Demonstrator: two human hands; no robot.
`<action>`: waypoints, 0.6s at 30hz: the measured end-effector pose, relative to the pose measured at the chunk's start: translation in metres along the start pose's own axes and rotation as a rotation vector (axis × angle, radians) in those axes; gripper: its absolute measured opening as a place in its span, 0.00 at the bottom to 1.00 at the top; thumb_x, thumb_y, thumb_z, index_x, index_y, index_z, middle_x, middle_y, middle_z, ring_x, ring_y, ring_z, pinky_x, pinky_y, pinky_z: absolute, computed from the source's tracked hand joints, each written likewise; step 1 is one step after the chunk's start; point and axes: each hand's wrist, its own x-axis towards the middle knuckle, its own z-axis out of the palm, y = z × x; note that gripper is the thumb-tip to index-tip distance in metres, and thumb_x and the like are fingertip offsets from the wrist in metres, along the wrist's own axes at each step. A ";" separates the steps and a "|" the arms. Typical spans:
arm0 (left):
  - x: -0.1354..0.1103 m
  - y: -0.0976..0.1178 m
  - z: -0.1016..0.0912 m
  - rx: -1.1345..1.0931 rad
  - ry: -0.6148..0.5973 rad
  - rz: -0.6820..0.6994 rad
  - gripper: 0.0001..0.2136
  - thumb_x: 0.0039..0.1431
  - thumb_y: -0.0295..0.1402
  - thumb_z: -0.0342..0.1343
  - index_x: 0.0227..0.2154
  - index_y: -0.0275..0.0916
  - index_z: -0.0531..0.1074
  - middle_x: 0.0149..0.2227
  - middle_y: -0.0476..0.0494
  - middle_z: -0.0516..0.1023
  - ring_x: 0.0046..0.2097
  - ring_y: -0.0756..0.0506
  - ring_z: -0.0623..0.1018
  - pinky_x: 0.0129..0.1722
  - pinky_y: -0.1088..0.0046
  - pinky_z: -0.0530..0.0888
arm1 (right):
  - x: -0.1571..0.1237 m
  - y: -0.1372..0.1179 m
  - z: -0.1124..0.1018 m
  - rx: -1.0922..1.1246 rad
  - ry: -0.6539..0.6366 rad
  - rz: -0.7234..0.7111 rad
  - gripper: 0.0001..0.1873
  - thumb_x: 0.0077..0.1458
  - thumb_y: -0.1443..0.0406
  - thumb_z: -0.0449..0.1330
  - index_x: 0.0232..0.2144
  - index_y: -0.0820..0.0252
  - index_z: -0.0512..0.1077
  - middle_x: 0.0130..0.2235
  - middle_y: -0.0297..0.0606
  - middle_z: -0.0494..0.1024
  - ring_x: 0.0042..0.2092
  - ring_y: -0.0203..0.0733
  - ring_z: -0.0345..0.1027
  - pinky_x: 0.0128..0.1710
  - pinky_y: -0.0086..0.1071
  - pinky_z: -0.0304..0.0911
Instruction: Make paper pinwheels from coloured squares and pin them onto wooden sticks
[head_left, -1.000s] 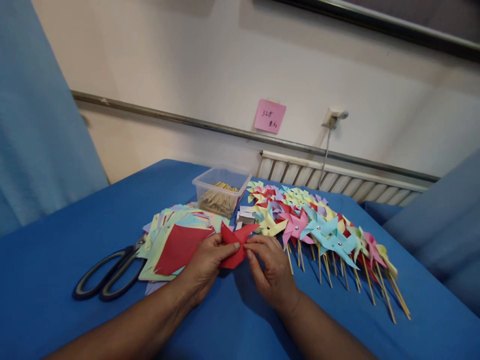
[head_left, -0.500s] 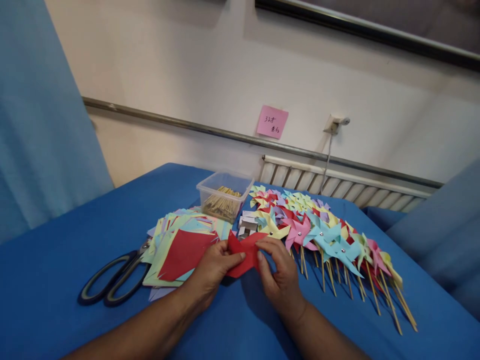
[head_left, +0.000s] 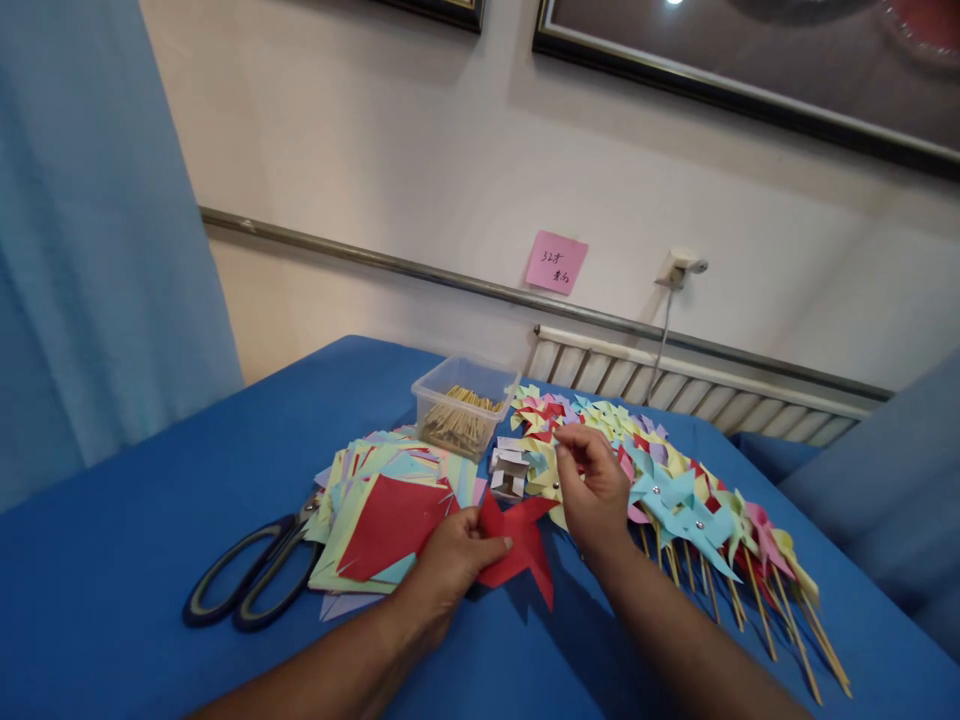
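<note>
Red paper, cut and shaped into a four-pointed pinwheel piece point(head_left: 519, 548), sits at the middle of my head view, just above the blue cloth point(head_left: 247, 480), between the two hands. I see the left forearm slanting in from the lower edge, with the left hand point(head_left: 450, 560) palm down beside the paper pile point(head_left: 394, 525); the right forearm rises from the lower right, and the right hand point(head_left: 594, 490) is lifted higher, wrist bent, in front of the finished pinwheels point(head_left: 697, 522). The left hand pinches the red piece at its left side, thumb lying on top. The right hand is apart from the piece, its fingers curled and its thumb and forefinger tips drawn close together near the small white box point(head_left: 509, 480); I cannot tell whether they grip anything. To the left of the pile I have scissors point(head_left: 259, 585), their blades partly under the sheets, and behind the hands a clear plastic box point(head_left: 426, 402) of sticks. For writing, I find a pink note point(head_left: 556, 263) on the wall point(head_left: 375, 170): its upper line begins with "32", and the handwritten characters below are too small for me to read.
</note>
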 end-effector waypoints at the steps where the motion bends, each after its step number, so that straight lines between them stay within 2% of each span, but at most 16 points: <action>1: 0.000 -0.001 0.000 0.014 -0.011 0.008 0.11 0.36 0.30 0.66 0.26 0.36 0.72 0.24 0.49 0.78 0.25 0.49 0.75 0.26 0.75 0.67 | 0.012 -0.001 0.005 -0.011 -0.006 -0.023 0.08 0.54 0.69 0.55 0.35 0.58 0.73 0.37 0.38 0.75 0.41 0.41 0.70 0.40 0.35 0.65; 3: -0.001 -0.001 0.002 0.043 -0.032 0.012 0.10 0.35 0.29 0.65 0.24 0.36 0.72 0.22 0.51 0.76 0.23 0.51 0.73 0.24 0.77 0.65 | 0.036 -0.003 0.020 -0.068 -0.093 -0.003 0.08 0.53 0.69 0.55 0.35 0.59 0.73 0.37 0.38 0.77 0.39 0.40 0.71 0.40 0.33 0.66; 5: -0.003 -0.001 0.003 0.064 -0.060 0.008 0.10 0.34 0.28 0.65 0.22 0.37 0.70 0.20 0.52 0.75 0.23 0.51 0.72 0.23 0.77 0.64 | 0.061 -0.004 0.039 -0.221 -0.262 0.077 0.11 0.54 0.69 0.53 0.38 0.60 0.73 0.37 0.38 0.78 0.37 0.38 0.72 0.38 0.30 0.66; 6: -0.004 -0.001 0.004 0.074 -0.074 0.005 0.09 0.34 0.28 0.65 0.21 0.37 0.70 0.20 0.52 0.75 0.23 0.50 0.72 0.23 0.77 0.64 | 0.073 -0.003 0.049 -0.350 -0.386 0.103 0.14 0.56 0.69 0.50 0.41 0.60 0.73 0.39 0.38 0.79 0.38 0.37 0.72 0.39 0.29 0.65; 9: -0.005 -0.001 0.005 0.108 -0.090 0.007 0.09 0.34 0.27 0.63 0.20 0.37 0.68 0.21 0.52 0.75 0.24 0.50 0.72 0.24 0.77 0.64 | 0.100 0.004 0.080 -0.443 -0.562 0.117 0.12 0.56 0.69 0.53 0.40 0.59 0.74 0.38 0.36 0.79 0.39 0.38 0.72 0.40 0.28 0.65; 12: -0.004 -0.004 0.004 0.139 -0.079 0.014 0.08 0.34 0.26 0.61 0.20 0.38 0.67 0.20 0.52 0.74 0.24 0.50 0.72 0.22 0.77 0.62 | 0.115 0.013 0.110 -0.542 -0.768 0.137 0.06 0.54 0.69 0.60 0.35 0.61 0.76 0.37 0.39 0.79 0.40 0.42 0.72 0.41 0.32 0.65; 15: -0.004 -0.008 0.003 0.152 -0.067 0.017 0.08 0.34 0.24 0.60 0.19 0.38 0.66 0.19 0.53 0.73 0.23 0.50 0.71 0.21 0.77 0.61 | 0.122 0.020 0.138 -0.626 -0.930 0.174 0.12 0.59 0.63 0.59 0.45 0.61 0.71 0.46 0.41 0.74 0.44 0.43 0.71 0.43 0.39 0.68; 18: -0.005 -0.012 0.002 0.153 -0.069 0.017 0.08 0.34 0.23 0.60 0.20 0.38 0.67 0.20 0.51 0.74 0.24 0.48 0.73 0.22 0.77 0.62 | 0.124 0.022 0.161 -0.662 -0.975 0.167 0.16 0.60 0.61 0.58 0.50 0.60 0.67 0.50 0.41 0.71 0.47 0.46 0.69 0.44 0.42 0.68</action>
